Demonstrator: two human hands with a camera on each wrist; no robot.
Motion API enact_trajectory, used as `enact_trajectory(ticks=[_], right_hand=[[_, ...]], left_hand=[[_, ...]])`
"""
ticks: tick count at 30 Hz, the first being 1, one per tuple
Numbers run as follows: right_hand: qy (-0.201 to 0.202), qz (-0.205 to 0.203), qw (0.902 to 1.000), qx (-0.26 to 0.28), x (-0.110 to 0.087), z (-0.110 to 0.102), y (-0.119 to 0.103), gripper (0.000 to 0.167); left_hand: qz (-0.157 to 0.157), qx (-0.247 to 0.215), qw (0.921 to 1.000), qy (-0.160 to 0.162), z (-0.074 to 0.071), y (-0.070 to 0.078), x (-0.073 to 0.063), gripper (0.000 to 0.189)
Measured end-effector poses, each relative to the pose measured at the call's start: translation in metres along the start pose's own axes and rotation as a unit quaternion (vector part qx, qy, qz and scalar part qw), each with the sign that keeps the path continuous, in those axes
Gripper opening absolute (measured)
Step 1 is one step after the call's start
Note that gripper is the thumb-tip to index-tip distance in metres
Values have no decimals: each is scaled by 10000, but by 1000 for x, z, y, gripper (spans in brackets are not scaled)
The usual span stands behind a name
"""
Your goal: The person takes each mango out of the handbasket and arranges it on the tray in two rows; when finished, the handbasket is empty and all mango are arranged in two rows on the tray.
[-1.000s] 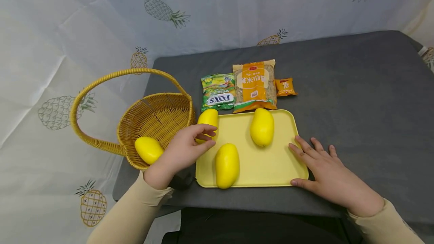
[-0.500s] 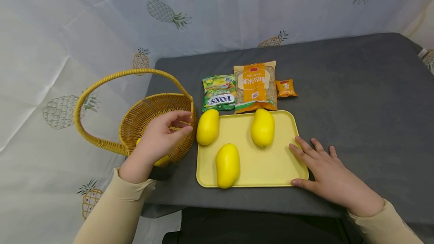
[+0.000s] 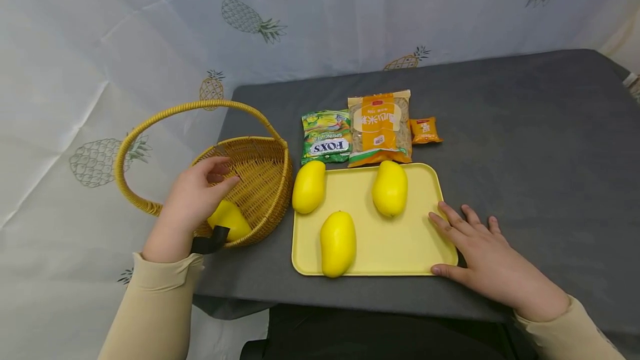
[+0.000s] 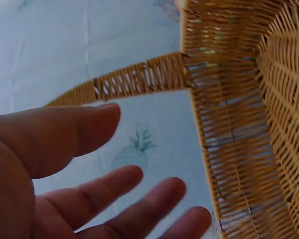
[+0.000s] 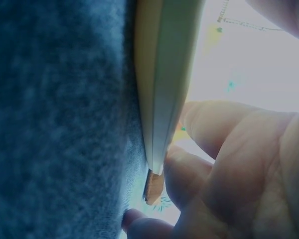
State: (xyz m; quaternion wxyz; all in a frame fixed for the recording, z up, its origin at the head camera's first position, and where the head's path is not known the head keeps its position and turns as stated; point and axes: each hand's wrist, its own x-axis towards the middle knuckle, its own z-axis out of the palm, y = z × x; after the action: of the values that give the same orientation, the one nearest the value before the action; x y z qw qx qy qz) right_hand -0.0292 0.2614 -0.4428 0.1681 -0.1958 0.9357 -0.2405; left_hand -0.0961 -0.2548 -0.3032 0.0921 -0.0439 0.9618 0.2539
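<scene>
We count three mangoes (image 3: 338,244) on the tray (image 3: 387,246), one mango (image 3: 230,222) in the left basket (image 3: 264,178); we judge the work partway. Left hand (image 3: 192,193): loosely bent, empty, over basket. Right hand (image 3: 485,257): spread, at tray's right edge.

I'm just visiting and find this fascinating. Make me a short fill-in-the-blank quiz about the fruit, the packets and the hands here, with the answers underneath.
1. The yellow tray bears ____ mangoes.
2. Near the left hand, the number of mangoes visible in the wicker basket is ____.
3. In the head view, the right hand is at the ____ edge of the tray.
4. The largest word on the green packet, upside down, is ____.

Answers: three; one; right; FOX'S
</scene>
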Motion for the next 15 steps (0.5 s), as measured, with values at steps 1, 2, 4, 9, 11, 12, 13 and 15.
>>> enact_trajectory(ticks=[1, 2, 4, 9, 11, 12, 13, 15], right_hand=[[-4, 3, 10000, 5, 0, 0, 0, 106], [-8, 6, 10000, 8, 0, 0, 0, 107], [-4, 7, 10000, 19, 0, 0, 0, 107], [14, 10, 10000, -16, 0, 0, 0, 106], [14, 9, 10000, -45, 0, 0, 0, 106], [12, 10, 10000, -55, 0, 0, 0, 106], [9, 7, 10000, -63, 0, 0, 0, 106], [10, -4, 10000, -79, 1, 0, 0, 106]], left_hand=[[-70, 143, 9999, -43, 0, -2, 1, 66], [-150, 298, 9994, -107, 0, -5, 2, 69], [-248, 633, 9973, -267, 2, -10, 4, 73], [-413, 1293, 9882, -712, 7, -18, 11, 81], [-469, 1490, 9846, -783, 10, -20, 14, 84], [-490, 1592, 9828, -794, 11, -20, 14, 84], [-507, 1674, 9813, -798, 13, -21, 15, 85], [-525, 1837, 9784, -793, 15, -21, 16, 86]])
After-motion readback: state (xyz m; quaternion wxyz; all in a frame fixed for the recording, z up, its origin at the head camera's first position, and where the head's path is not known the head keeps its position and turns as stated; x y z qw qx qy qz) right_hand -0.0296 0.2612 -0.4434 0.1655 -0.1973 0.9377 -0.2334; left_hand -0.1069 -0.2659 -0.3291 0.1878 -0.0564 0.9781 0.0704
